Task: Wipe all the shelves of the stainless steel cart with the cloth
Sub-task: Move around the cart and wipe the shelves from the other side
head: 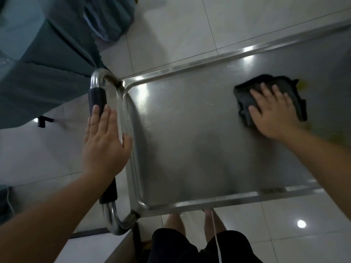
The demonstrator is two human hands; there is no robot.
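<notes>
Stainless steel, the cart's flat rimmed top shelf (190,139) fills the centre of the frame; at lower left the left hand (106,141) lies open, fingers straight, against the black-sleeved tubular handle (97,99). Farther off at centre right, the right hand (273,112) presses flat and open on the crumpled black cloth (245,92). Top-shelf wiping seems underway; next the yellowish smears (303,85) beside the cloth need passes, and lower shelves are hidden.

An indoor room, perhaps clinical or institutional, is suggested. Glossy pale floor tiles (171,40) are seen beyond the fingertips, a steel cart (190,149) is stood on them, and teal draped fabric (47,63) is hung past the left fingers.
</notes>
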